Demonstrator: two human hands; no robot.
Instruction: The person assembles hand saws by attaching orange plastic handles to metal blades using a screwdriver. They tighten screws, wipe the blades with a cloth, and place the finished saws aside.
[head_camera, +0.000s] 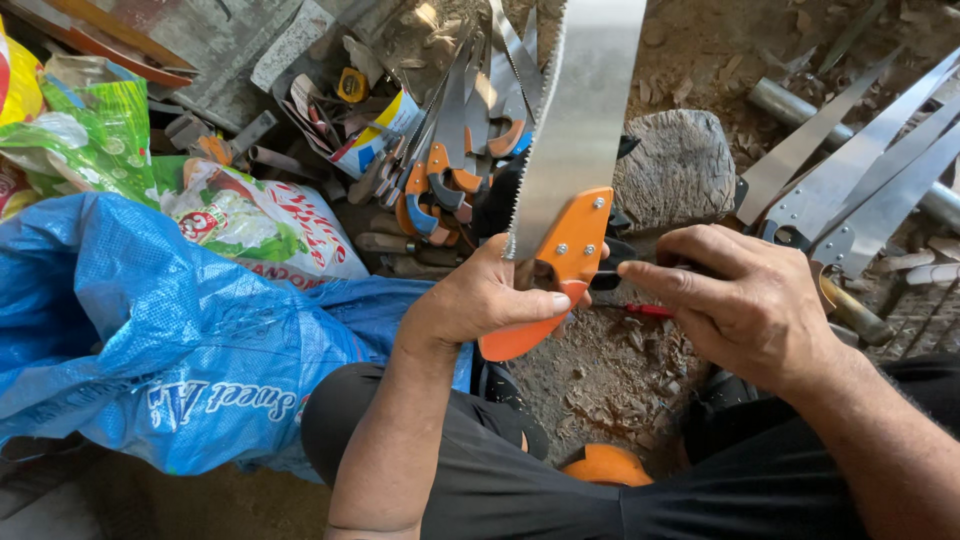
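Holding the handsaw (572, 140) upright over the dirt floor, left hand (480, 300) closed round its orange handle (560, 262), right hand (745, 300) pinching a red-shafted screwdriver (648, 310) should stay square to the screw.

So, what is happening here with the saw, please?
A seated person works on a hand saw. The left hand grips its orange handle and holds the blade upright, teeth toward the left. The right hand presses a dark tool with a red shaft against the side of the handle, near its screws. More finished saws lie piled behind, and bare blades lie at the right.
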